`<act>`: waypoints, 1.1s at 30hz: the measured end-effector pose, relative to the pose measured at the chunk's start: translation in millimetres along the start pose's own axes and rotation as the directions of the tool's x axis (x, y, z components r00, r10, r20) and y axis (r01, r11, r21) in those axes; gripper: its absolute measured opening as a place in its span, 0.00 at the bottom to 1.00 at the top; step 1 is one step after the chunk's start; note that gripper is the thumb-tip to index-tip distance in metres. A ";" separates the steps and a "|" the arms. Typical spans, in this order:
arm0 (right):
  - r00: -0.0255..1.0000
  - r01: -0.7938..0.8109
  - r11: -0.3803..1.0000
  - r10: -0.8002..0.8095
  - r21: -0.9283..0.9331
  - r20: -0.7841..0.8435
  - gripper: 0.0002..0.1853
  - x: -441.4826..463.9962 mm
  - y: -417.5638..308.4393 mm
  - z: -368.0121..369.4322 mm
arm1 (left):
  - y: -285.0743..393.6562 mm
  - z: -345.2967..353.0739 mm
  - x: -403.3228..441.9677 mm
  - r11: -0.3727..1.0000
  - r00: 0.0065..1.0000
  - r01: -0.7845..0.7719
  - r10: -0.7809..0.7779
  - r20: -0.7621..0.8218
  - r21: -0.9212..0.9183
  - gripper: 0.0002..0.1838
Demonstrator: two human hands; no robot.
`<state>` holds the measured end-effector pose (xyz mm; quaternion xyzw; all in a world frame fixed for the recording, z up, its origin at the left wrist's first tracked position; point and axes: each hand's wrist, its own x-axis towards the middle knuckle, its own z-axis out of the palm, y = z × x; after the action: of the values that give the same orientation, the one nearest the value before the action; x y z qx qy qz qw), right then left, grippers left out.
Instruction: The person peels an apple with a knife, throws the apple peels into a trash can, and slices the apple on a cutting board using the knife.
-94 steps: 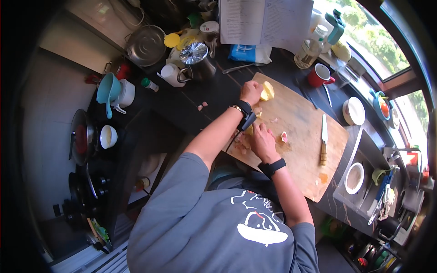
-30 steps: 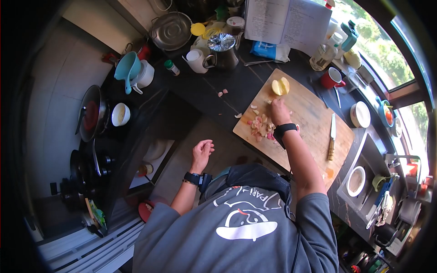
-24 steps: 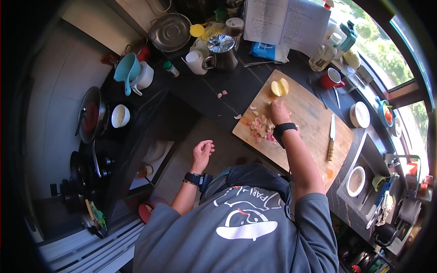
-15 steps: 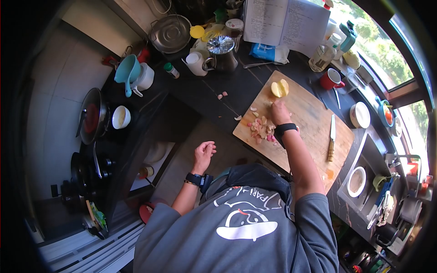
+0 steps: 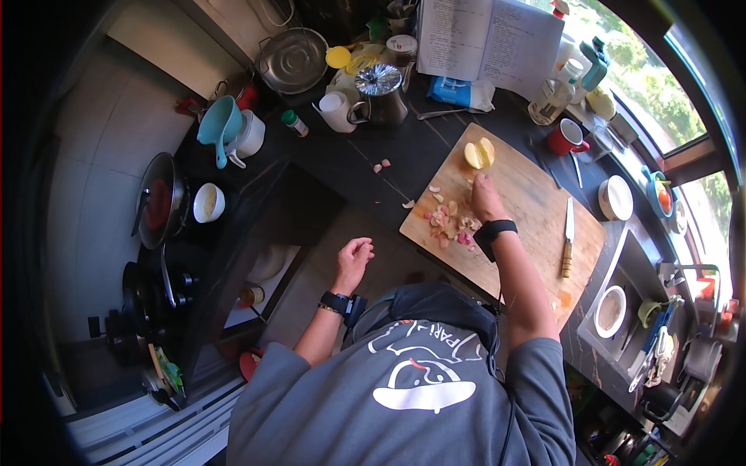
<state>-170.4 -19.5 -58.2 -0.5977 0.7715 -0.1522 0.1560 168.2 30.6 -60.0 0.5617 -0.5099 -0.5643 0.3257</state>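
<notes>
My right hand (image 5: pixel 487 199) is over the wooden cutting board (image 5: pixel 536 186), its fingers curled downward and pressed together. Whatever they may hold is hidden beneath them. Just beyond the fingertips lies a pale yellow piece of produce with a cleft down its middle (image 5: pixel 479 154); its kind is unclear. A heap of pinkish and pale peelings, perhaps with garlic or shallot among them (image 5: pixel 447 220), sits to the left of the hand. To the right, a knife (image 5: pixel 568 237) with a patterned handle rests on the board. My left hand (image 5: pixel 353 262) hovers off the counter's edge, fingers loosely bent, holding nothing.
An open notebook (image 5: pixel 486 46) stands at the back, near a metal pitcher (image 5: pixel 382 105) covered with foil. A red mug (image 5: pixel 566 137) and a white bowl (image 5: pixel 615 197) are right of the board, beside the sink (image 5: pixel 622 268). A frying pan (image 5: pixel 161 198) is far left.
My right hand has shifted slightly right, away from the peelings. My left hand has barely moved, and the pale yellow piece stays in place on the board.
</notes>
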 end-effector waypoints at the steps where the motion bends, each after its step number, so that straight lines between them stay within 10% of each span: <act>1: 1.000 0.000 1.000 0.000 0.000 -0.001 0.10 -1.9 1.2 -3.1 | 0.1 0.9 4.2 1.000 1.000 -0.001 0.001 0.000 0.000 0.13; 6: 0.997 0.074 0.994 -0.073 0.076 -0.024 0.09 -24.4 2.3 -6.9 | 0.0 9.0 44.6 0.925 0.958 -0.280 0.287 0.011 0.257 0.12; 33: 0.993 -0.041 0.719 0.109 0.694 -0.054 0.13 -68.2 -10.1 -9.6 | -3.9 18.5 29.3 0.993 0.995 -0.081 0.075 0.070 0.086 0.11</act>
<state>-149.6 44.7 -41.2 -0.4569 0.6890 -0.4495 0.3384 146.6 7.9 -75.3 0.5361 -0.5666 -0.5464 0.3049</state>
